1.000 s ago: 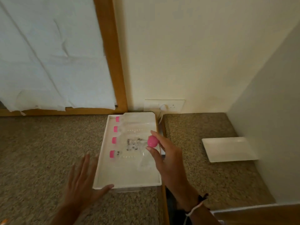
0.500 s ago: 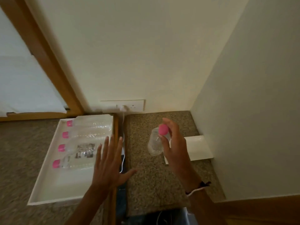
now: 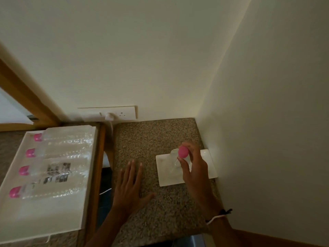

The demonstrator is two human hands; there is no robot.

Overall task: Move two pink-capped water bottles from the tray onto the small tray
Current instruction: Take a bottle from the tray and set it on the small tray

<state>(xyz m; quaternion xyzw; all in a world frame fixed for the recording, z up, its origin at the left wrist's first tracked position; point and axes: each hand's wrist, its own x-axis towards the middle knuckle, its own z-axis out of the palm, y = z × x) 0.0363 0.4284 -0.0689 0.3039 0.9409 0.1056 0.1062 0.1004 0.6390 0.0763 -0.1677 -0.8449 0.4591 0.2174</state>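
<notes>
My right hand (image 3: pixel 194 168) grips a clear water bottle by its pink cap (image 3: pixel 183 152), holding it upright over the small white tray (image 3: pixel 167 177) at the right. The bottle's clear body (image 3: pixel 175 158) shows below the cap; whether its base touches the tray I cannot tell. My left hand (image 3: pixel 129 188) hovers flat with fingers spread over the speckled counter, left of the small tray. The large white tray (image 3: pixel 44 221) at the left holds several pink-capped bottles (image 3: pixel 58 168) lying on their sides, caps pointing left.
The speckled counter (image 3: pixel 147 139) ends at a wall behind and a side wall close to the small tray's right edge. A wall socket (image 3: pixel 122 114) with a white plug and cable sits above a dark gap (image 3: pixel 106 175) between the two surfaces.
My right hand has carried the bottle rightwards from the large tray to above the small tray. My left hand left the large tray's edge and moved right over the counter. The view swung right.
</notes>
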